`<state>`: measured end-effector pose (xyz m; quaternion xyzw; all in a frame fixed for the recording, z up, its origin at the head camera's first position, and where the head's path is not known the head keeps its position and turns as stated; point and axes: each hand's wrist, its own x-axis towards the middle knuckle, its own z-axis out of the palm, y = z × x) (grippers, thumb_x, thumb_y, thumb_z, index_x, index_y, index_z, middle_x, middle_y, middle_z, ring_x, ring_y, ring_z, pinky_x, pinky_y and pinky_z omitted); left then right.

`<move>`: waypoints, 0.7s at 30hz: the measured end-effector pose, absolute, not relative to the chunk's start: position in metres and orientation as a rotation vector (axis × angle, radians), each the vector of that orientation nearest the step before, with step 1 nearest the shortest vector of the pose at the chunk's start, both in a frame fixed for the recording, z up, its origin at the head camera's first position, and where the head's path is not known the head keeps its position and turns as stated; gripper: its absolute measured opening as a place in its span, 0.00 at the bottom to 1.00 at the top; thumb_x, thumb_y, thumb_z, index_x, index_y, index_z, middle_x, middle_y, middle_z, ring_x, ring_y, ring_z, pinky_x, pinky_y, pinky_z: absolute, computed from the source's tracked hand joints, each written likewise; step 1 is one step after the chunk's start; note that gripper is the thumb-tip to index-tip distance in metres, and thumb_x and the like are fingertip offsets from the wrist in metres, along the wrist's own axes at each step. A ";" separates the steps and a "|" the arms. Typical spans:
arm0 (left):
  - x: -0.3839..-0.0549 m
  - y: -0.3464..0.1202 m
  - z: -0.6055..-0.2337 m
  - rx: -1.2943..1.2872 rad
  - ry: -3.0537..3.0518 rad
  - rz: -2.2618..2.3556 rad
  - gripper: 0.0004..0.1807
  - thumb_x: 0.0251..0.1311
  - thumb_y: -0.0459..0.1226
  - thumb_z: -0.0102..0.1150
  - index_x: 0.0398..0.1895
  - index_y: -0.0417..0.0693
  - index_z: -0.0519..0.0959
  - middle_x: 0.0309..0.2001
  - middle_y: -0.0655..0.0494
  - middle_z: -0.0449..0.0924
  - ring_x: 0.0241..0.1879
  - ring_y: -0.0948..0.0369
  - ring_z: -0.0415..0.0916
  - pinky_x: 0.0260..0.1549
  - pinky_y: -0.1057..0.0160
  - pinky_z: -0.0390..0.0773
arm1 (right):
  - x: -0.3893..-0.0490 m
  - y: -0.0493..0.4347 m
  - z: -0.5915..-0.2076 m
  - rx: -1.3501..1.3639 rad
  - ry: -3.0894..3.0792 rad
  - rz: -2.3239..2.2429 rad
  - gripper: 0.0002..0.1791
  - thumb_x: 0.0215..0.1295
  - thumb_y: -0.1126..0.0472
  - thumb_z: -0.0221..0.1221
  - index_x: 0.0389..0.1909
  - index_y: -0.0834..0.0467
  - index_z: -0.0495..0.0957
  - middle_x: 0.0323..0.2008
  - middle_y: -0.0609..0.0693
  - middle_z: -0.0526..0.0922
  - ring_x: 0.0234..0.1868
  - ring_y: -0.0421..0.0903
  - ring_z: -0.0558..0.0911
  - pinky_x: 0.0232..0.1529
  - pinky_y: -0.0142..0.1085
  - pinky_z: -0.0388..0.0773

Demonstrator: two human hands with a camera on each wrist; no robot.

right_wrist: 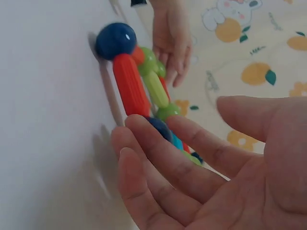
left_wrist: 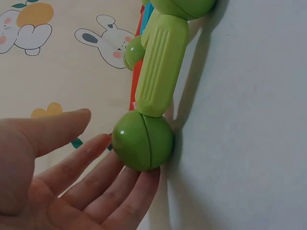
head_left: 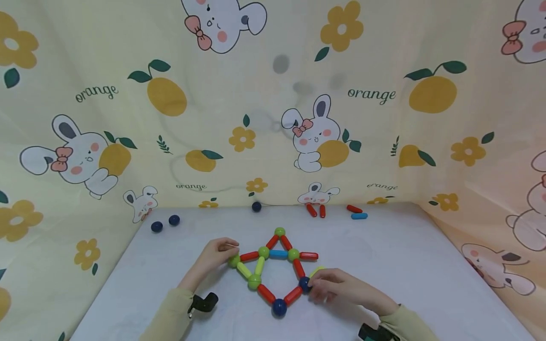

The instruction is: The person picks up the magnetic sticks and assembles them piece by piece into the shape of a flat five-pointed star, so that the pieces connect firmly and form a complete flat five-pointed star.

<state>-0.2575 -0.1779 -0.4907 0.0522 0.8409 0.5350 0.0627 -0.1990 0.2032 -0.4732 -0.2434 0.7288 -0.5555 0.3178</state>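
Note:
A flat figure of magnetic rods and balls point(head_left: 278, 255) lies on the white table between my hands, with red, blue and yellow-green rods joined at green and dark blue balls. My left hand point(head_left: 219, 252) touches the green ball point(left_wrist: 143, 141) at its left corner with extended fingertips, the thumb held apart. At the right corner my right hand point(head_left: 341, 285) has its loosely bent fingers against a dark blue ball point(right_wrist: 159, 128), thumb away from it. A yellow-green rod point(head_left: 317, 271) shows partly behind that hand. Another dark blue ball point(head_left: 279, 308) forms the front corner.
Loose dark blue balls point(head_left: 157, 227) lie at the back left, with one more ball point(head_left: 256, 206) at the back edge. Several loose red rods point(head_left: 312, 210) and a blue rod point(head_left: 359, 216) are at the back right. A printed cloth point(head_left: 256, 94) rises behind the table.

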 end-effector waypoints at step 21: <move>-0.233 -0.162 -0.487 0.319 2.264 1.507 0.17 0.65 0.41 0.58 0.52 0.41 0.77 0.40 0.51 0.83 0.36 0.59 0.79 0.36 0.60 0.81 | -0.235 0.210 -0.464 -0.348 2.088 -1.535 0.35 0.74 0.40 0.39 0.61 0.67 0.67 0.53 0.63 0.77 0.52 0.57 0.78 0.54 0.46 0.76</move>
